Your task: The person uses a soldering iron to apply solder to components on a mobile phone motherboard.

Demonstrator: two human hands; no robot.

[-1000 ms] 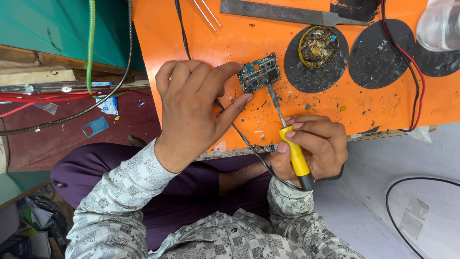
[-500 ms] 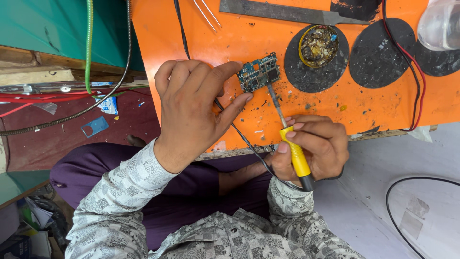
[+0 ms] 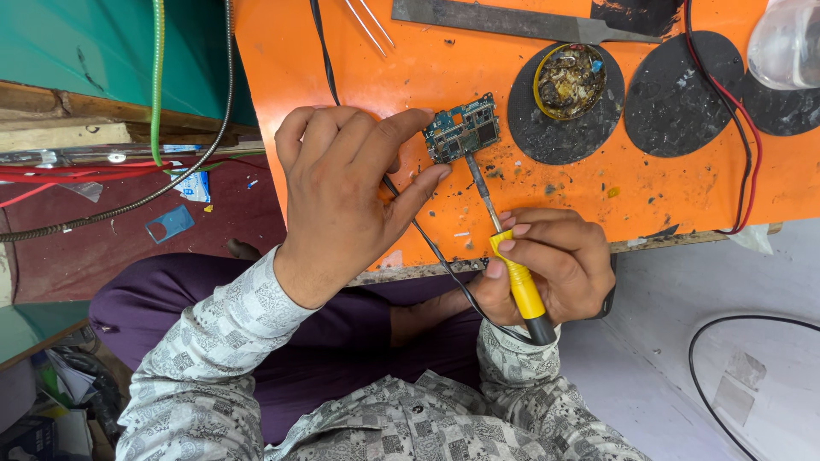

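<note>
A small blue-green circuit board (image 3: 462, 128) lies on the orange worktop (image 3: 410, 68). My left hand (image 3: 342, 188) pinches the board's left edge between thumb and forefinger. My right hand (image 3: 547, 265) grips a soldering iron with a yellow handle (image 3: 517, 277); its metal tip (image 3: 478, 183) rests on the board's lower edge. The iron's black cord (image 3: 444, 265) runs down past my wrist.
Behind the board sit a round tin of flux residue (image 3: 570, 81), dark round pads (image 3: 675, 94), tweezers (image 3: 371, 26), a flat metal file (image 3: 512, 21) and a clear container (image 3: 790, 43). Red and black wires (image 3: 747, 145) run at the right. The worktop's front edge (image 3: 427, 269) is near my hands.
</note>
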